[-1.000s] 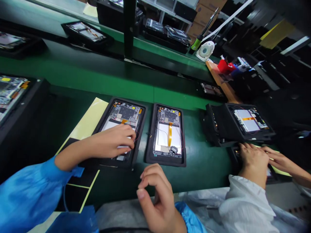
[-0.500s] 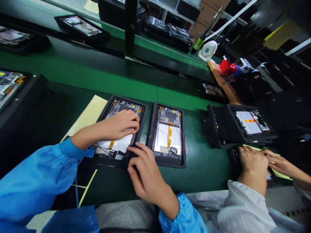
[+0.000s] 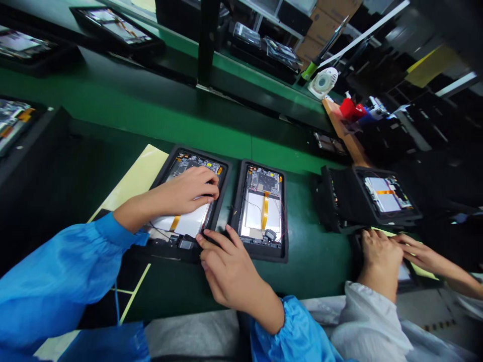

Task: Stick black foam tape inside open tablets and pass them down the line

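A tablet with its back off [image 3: 186, 226] lies in a black foam tray [image 3: 222, 188], showing a silver battery and an orange ribbon cable. My left hand [image 3: 188, 191] is over its upper half, fingers curled down with the tips close to the right side. Whatever those fingers hold, if anything, is hidden. At the tablet's lower right corner, my right hand [image 3: 232, 271] has its forefinger touching the edge and its fingers apart. Just right of it sits a second opened tablet [image 3: 266, 201] in its own tray, with a small black part near its bottom.
A yellow sheet [image 3: 138, 173] sticks out behind the left tray. To the right, more trays with a tablet [image 3: 387, 193] are stacked, and a co-worker's hands [image 3: 383, 256] work below them. A white fan [image 3: 323, 82] stands at the back.
My right hand's fingers have drawn in and the forefinger has shifted slightly down the tablet's corner. My left hand stays nearly in place. The co-worker's hands appear a little further left.
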Available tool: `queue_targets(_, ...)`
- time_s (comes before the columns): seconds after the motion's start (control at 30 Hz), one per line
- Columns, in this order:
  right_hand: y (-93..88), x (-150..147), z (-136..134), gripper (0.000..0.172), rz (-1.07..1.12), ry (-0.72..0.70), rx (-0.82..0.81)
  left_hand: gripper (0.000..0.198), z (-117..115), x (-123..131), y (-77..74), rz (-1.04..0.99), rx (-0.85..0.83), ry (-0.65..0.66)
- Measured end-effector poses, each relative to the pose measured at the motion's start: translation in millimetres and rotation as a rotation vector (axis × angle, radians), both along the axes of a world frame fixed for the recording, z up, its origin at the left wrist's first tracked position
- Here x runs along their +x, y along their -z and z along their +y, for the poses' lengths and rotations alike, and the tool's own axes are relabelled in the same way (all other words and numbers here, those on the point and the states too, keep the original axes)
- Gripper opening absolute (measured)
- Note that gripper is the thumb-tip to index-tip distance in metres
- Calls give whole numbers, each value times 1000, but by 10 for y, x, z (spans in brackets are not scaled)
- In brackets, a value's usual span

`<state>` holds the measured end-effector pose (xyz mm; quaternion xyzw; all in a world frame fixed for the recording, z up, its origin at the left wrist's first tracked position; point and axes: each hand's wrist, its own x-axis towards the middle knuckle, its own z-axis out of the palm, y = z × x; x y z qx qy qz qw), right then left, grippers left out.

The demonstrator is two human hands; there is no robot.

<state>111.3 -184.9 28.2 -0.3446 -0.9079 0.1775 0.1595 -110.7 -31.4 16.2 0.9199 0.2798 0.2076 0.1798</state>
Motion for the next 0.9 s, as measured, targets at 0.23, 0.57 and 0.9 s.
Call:
queue_targets(0.23, -54, -31, 20, 18, 19, 0, 5, 33, -243, 43, -222, -110, -48, 225)
queue_targets(0.57, -75, -29, 36, 16, 88, 15, -46, 32, -167, 92, -152, -25, -135, 316)
queue_targets(0.9, -24, -51, 23, 15, 191, 64, -94, 38, -120, -19, -59, -130, -131, 305)
